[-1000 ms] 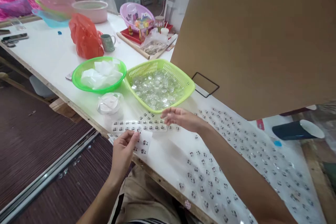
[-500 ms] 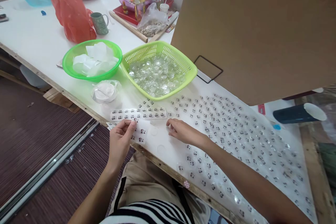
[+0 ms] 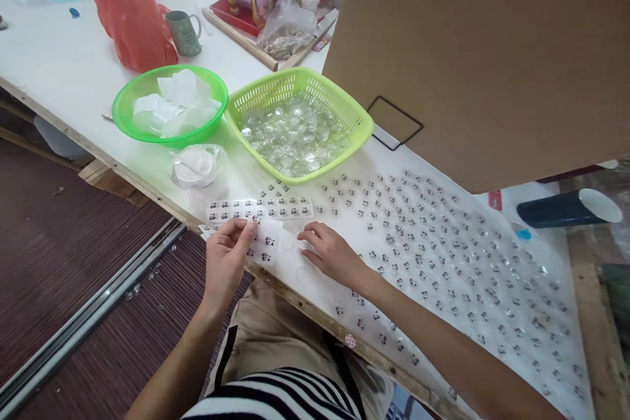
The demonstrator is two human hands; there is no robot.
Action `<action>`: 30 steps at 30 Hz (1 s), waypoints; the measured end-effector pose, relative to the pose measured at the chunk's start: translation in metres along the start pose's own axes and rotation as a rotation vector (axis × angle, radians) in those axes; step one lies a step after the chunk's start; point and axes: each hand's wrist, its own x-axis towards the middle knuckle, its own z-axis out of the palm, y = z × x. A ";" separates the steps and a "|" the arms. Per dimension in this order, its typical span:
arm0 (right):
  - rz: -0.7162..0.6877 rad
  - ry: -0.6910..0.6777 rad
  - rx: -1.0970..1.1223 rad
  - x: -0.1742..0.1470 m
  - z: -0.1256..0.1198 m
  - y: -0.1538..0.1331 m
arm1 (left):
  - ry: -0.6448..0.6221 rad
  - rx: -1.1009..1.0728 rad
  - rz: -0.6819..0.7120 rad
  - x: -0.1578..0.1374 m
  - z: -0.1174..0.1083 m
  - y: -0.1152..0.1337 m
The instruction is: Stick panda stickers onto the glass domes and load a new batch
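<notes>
My left hand (image 3: 225, 259) pinches a white sticker sheet (image 3: 270, 244) printed with small black pandas, thumb on top, near the table's front edge. My right hand (image 3: 332, 254) hovers at the sheet's right, fingers apart, with nothing visible in them. Close to its fingertips lies a clear round disc (image 3: 287, 243), and another clear disc (image 3: 301, 274) sits nearer the edge. Behind the left hand is a panda sticker strip (image 3: 290, 209). Several clear pieces with panda stickers (image 3: 433, 243) cover the table to the right.
A yellow-green basket (image 3: 363, 132) holds many clear discs. Left of it stand a green bowl (image 3: 121, 118) of white paper and a plastic-wrapped white roll (image 3: 191, 167). A large cardboard sheet (image 3: 472, 65) rises at the right, beside a dark cup (image 3: 554, 212).
My right hand has moved left, closer to the sticker sheet, and its fingers have spread. My left hand keeps its pinch on the sheet. The view has shifted slightly.
</notes>
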 end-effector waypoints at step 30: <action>-0.118 0.024 -0.084 -0.047 0.024 -0.021 | -0.028 0.059 -0.011 -0.002 0.007 0.004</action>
